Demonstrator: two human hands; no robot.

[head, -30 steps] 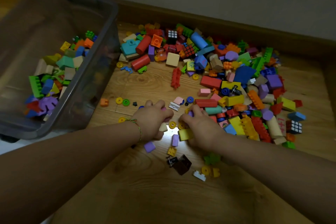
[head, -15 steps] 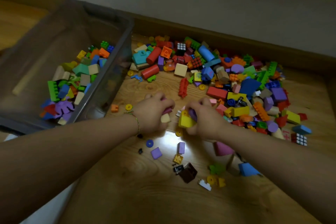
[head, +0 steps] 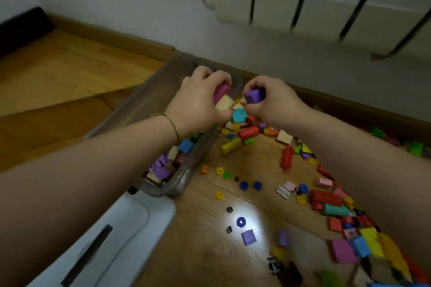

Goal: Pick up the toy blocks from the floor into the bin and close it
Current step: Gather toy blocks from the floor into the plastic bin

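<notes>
L hand [head: 198,100] curls round a pink block [head: 221,91] + beige block [head: 224,103]. R hand [head: 272,100] pinches a purple block [head: 255,95]. Both are up by the far R corner of the bin [head: 140,105]. L hand is over the bin, R hand just outside the rim, so the drop prob needs a small shift L. Bin's long axis runs near-to-far. Most toy blocks [head: 326,198] lie on the floor to the R. Lid [head: 130,223] lies at the bin's near end.

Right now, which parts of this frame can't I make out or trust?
Head view, bin: the left forearm hides most of its inside; only a strip of stored blocks shows.
Left hand grips a pink block and a beige block, right hand a purple block; fingers hide anything else held.
Floor blocks, bottom right: blurred and cut by the edge.
White lid: cut by the bottom edge, partly under the arm.
</notes>
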